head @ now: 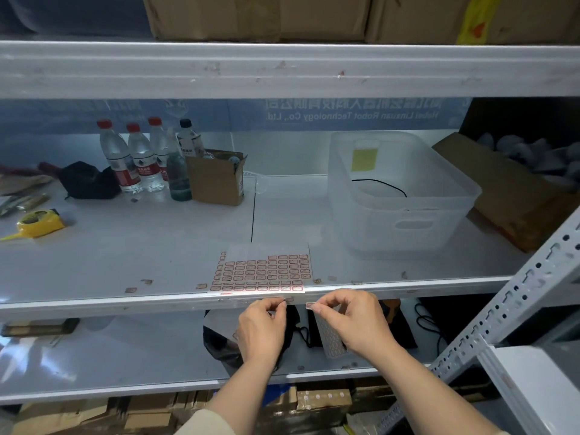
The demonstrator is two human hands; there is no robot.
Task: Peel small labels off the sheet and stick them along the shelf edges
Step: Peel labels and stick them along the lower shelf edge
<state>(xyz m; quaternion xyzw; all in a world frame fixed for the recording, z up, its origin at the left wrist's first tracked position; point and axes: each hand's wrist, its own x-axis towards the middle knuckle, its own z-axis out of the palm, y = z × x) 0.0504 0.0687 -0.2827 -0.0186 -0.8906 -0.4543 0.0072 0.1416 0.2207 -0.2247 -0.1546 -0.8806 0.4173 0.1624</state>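
Head view, label (pixel 310 305) pinched between hands (pixel 314 321)

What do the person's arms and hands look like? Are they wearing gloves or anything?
No gloves. Both the left hand and the right hand are bare, with no rings, watch or bracelet showing. The forearms are bare too. Only at the bottom edge of the picture does a pale cream sleeve show, pushed up on the left arm.
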